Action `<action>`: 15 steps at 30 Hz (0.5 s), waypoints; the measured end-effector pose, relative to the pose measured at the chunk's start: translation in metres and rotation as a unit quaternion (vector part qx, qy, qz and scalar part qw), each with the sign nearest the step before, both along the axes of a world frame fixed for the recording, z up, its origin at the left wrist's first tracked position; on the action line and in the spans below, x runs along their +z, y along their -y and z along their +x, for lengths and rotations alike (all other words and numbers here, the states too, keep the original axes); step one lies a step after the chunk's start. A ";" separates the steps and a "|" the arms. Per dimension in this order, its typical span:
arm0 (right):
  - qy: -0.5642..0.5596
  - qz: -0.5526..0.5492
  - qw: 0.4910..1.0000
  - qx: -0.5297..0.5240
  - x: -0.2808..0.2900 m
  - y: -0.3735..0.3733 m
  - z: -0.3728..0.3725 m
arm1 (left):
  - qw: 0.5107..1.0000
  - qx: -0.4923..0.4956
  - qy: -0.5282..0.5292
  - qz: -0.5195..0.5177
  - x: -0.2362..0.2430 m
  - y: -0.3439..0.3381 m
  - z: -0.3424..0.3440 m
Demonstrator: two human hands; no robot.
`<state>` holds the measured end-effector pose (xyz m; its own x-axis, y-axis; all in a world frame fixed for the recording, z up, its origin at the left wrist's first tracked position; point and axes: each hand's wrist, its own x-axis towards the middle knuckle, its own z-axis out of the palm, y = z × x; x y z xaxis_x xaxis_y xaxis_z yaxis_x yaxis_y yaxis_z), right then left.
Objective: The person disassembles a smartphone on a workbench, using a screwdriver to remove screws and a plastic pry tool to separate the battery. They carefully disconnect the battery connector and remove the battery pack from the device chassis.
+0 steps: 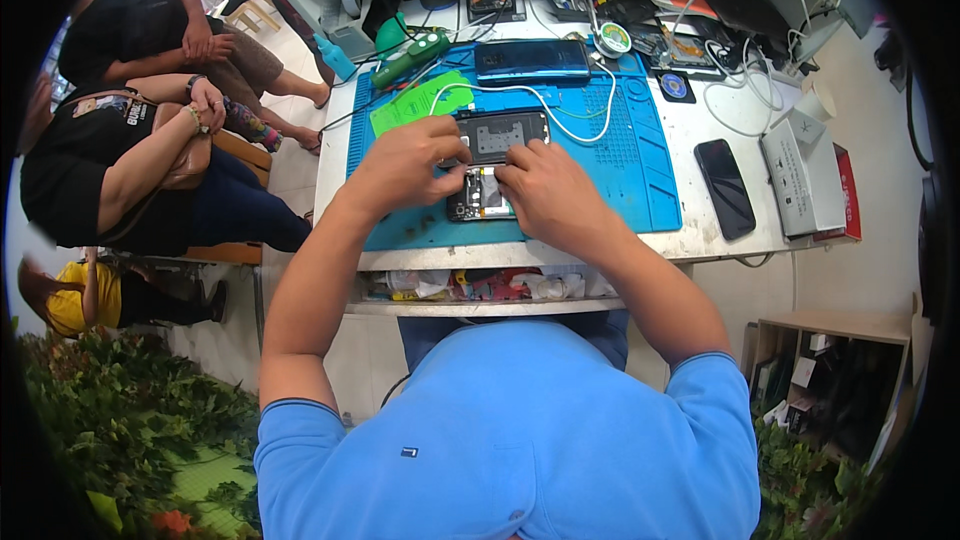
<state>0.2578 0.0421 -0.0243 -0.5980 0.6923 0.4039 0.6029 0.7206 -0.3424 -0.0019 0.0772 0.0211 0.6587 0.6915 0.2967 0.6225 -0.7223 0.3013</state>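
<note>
An opened phone lies in two parts on the blue repair mat (pixel 643 175). Nearer me is the phone body (pixel 489 196), its inner boards and a pale battery-like block showing. Just beyond it is a dark phone panel (pixel 497 136) with a grey patch on its inside. My left hand (pixel 408 166) pinches at the panel's near left corner, fingers closed. At the near right corner, my right hand (pixel 556 190) is closed in a pinch too, its lower part resting over the phone body's right edge. The fingertips' exact contact is partly hidden.
Beyond the panel lie a blue-edged phone (pixel 532 62), a white cable (pixel 562 108) and a green card (pixel 422 103). A black phone (pixel 725 189) lies to the right, by a white box (pixel 803 173). An open drawer (pixel 487 285) is below the table edge. Seated people (pixel 120 155) are at left.
</note>
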 end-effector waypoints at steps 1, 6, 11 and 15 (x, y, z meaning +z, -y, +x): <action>0.001 -0.011 1.000 -0.001 0.002 0.003 0.000 | 0.999 0.027 0.037 -0.009 0.006 0.001 -0.005; 0.002 -0.016 1.000 0.004 0.008 0.009 0.008 | 0.968 0.182 0.174 0.009 0.018 -0.027 -0.054; 0.001 -0.002 1.000 -0.005 0.005 0.015 0.007 | 0.940 0.245 0.226 -0.070 -0.003 -0.067 -0.102; -0.002 0.006 1.000 -0.014 0.000 0.015 0.006 | 0.970 0.240 0.027 0.019 -0.018 -0.092 -0.050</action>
<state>0.2642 0.0270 -0.0244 -0.5765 0.7038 0.4150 0.6214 0.7075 -0.3366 -0.0518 0.1696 0.0034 0.2460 0.9025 0.3536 0.8740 -0.3642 0.3216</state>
